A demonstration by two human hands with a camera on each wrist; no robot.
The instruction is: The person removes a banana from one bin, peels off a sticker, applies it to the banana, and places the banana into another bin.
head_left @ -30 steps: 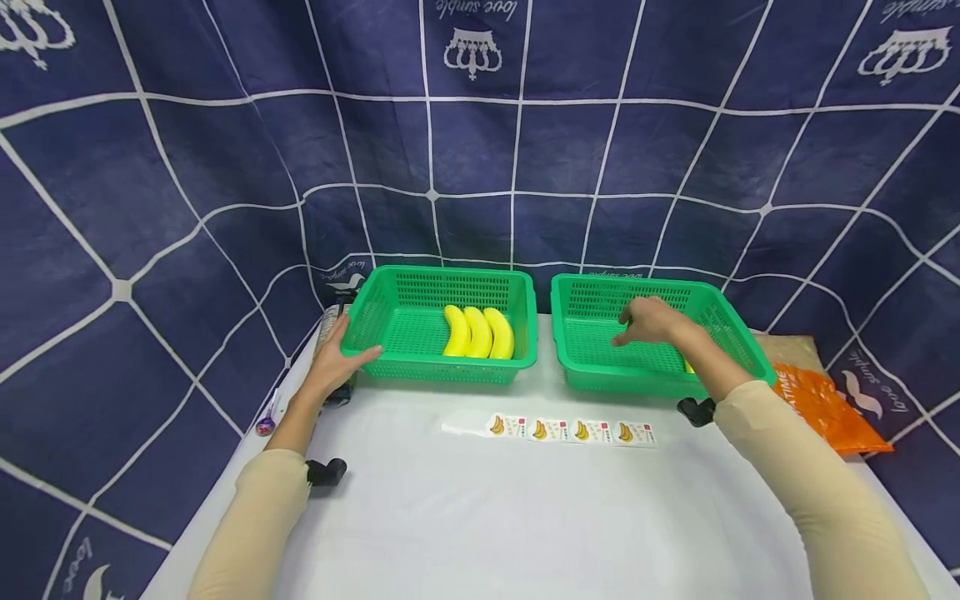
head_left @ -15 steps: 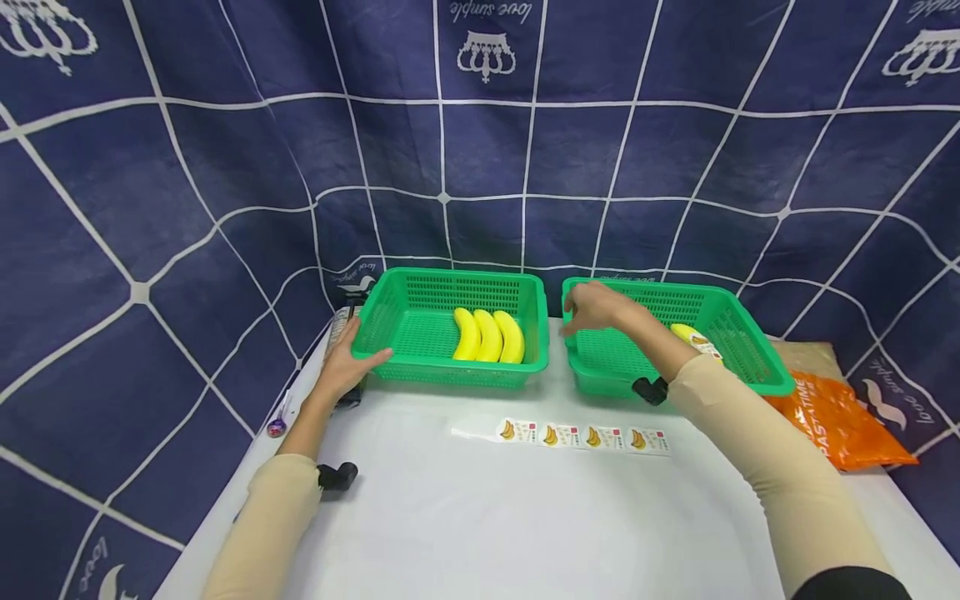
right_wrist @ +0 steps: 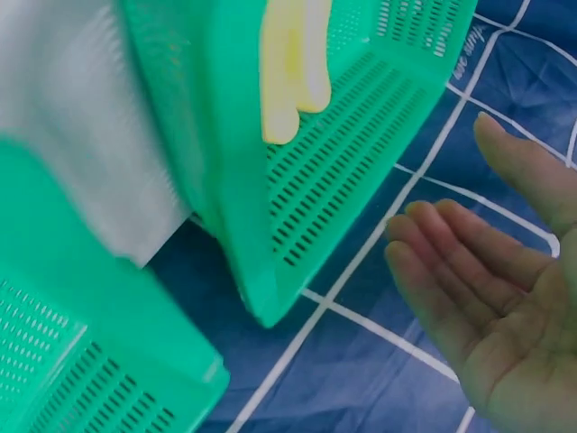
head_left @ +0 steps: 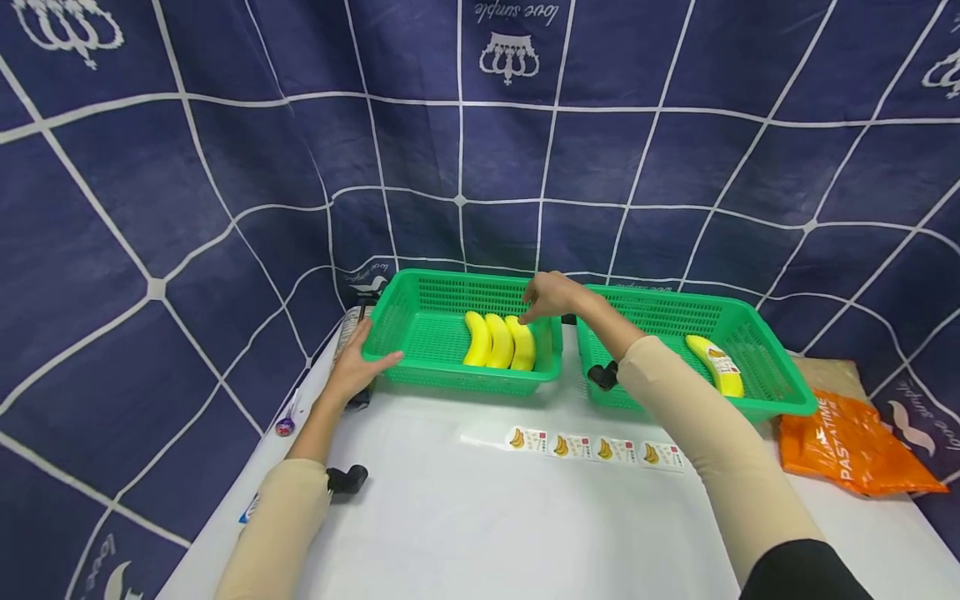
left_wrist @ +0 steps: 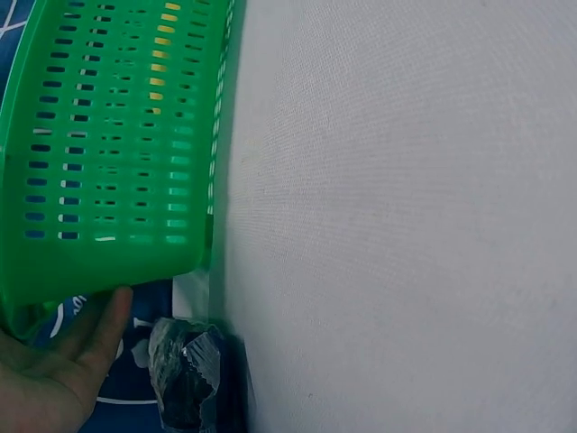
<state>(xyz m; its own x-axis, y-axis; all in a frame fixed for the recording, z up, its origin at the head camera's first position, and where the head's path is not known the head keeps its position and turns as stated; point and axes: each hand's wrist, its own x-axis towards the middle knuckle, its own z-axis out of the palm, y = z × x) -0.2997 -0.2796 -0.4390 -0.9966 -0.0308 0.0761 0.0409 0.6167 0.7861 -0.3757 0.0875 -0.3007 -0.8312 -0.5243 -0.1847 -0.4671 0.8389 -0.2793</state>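
The left green basket [head_left: 450, 377] holds three bananas [head_left: 498, 342]. My left hand [head_left: 351, 367] is at that basket's left end, its thumb stretched along the front; the left wrist view shows its fingers [left_wrist: 113, 325] against the outside of the basket's end. Over the same basket's right end is my right hand [head_left: 553, 296], near the rightmost banana in the head view. Its palm and fingers [right_wrist: 451, 244] are relaxed with nothing in them in the right wrist view. A single banana [head_left: 714, 365] bearing a printed label lies in the right green basket [head_left: 772, 408].
A strip of banana stickers [head_left: 595, 447] lies on the white table [head_left: 525, 517] before the baskets. An orange bag [head_left: 855, 442] sits beyond the right basket. A dark wrapped item [left_wrist: 187, 370] and a lollipop [head_left: 285, 425] lie along the left. A blue curtain [head_left: 405, 150] hangs behind.
My right hand has moved left from above the right basket to above the left basket's right end, uncovering the labelled banana. My left hand stays at the left basket as the view shifts.
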